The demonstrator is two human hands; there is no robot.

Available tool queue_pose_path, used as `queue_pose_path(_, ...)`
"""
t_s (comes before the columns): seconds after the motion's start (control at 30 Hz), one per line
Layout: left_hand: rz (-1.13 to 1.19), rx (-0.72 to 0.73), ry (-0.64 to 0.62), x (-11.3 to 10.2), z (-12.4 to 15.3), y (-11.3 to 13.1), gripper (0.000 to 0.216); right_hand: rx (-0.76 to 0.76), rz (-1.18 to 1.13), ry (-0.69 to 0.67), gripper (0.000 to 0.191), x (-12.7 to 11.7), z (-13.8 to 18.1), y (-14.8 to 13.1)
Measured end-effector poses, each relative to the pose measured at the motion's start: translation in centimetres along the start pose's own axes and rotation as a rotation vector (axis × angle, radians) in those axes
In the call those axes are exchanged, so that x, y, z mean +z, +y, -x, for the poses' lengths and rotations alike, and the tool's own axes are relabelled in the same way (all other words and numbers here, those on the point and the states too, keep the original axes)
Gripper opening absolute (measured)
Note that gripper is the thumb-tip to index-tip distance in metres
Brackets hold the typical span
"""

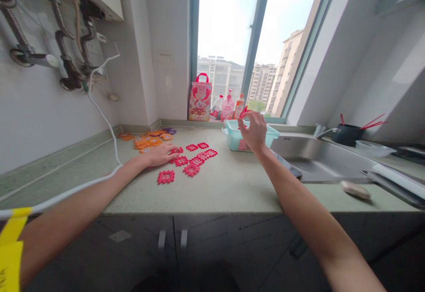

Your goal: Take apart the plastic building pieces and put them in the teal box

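Observation:
My right hand (pixel 255 131) is raised over a teal plastic tub (pixel 234 140), its fingers pinched on a small red plastic building tile (pixel 244 112). On the counter to the left, my left hand (pixel 161 154) lies palm down with fingers stretched out, the fingertips touching a red building tile (pixel 176 149). Several more red tiles (pixel 196 161) lie scattered flat to the right of it, and one red tile (pixel 166 177) is nearer the front edge. Behind my left hand sits a pile of orange tiles (pixel 148 142), with a few purple tiles (pixel 170 130) at its back.
A steel sink (pixel 318 159) is right of the tub, with a bar of soap (pixel 355 190) at its front rim. A white cable (pixel 114 143) crosses my left forearm. Bottles (pixel 227 107) and a pink bag (pixel 200 101) stand by the window.

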State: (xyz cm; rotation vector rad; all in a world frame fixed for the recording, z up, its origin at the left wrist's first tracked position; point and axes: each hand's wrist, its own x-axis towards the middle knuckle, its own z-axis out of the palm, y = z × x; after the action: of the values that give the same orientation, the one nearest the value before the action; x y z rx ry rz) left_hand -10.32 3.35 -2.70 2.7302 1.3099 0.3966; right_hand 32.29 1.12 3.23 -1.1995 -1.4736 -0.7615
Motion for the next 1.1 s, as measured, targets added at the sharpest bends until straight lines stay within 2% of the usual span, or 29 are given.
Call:
queue_pose_path(0.1,-0.002,0.006,0.003,-0.1,0.0,0.0,0.06,0.06,0.092,-0.12,0.032,0.1,0.1,0.7)
queue_pose_path(0.27,0.012,0.034,0.03,0.1,0.0,-0.3,0.059,0.053,0.06,-0.089,0.029,0.0,0.0,1.1)
queue_pose_path(0.43,0.011,0.036,0.075,0.0,0.0,-0.4,0.058,-0.083,-0.098,-0.151,0.025,-0.1,-0.1,-0.1)
queue_pose_path(0.5,0.01,0.039,0.075,-0.2,0.0,-0.3,0.057,-0.191,-0.222,-0.251,0.025,0.2,0.4,-1.2)
queue_pose_path(0.63,0.004,0.054,0.063,-0.4,0.1,-0.1,0.056,-0.375,-0.417,-0.56,0.021,1.5,2.6,-3.7)
queue_pose_path(0.67,0.004,0.054,0.066,-0.4,0.1,-0.1,0.056,-0.389,-0.428,-0.63,0.02,2.1,3.3,-4.2)
queue_pose_path(0.8,0.011,0.042,0.087,-0.5,0.1,0.0,0.053,-0.317,-0.321,-0.915,0.041,4.1,5.6,-4.9)
queue_pose_path(0.87,0.01,0.04,0.092,-0.4,0.1,0.0,0.052,-0.289,-0.301,-1.029,0.038,4.7,6.1,-4.6)
queue_pose_path(0.93,0.006,0.035,0.097,-0.4,0.1,-0.1,0.05,-0.283,-0.318,-1.071,0.032,5.0,6.2,-4.3)
queue_pose_path(1.1,0.013,0.014,0.11,-0.3,0.0,-0.2,0.05,-0.254,-0.332,-1.033,0.022,5.0,6.0,-4.2)
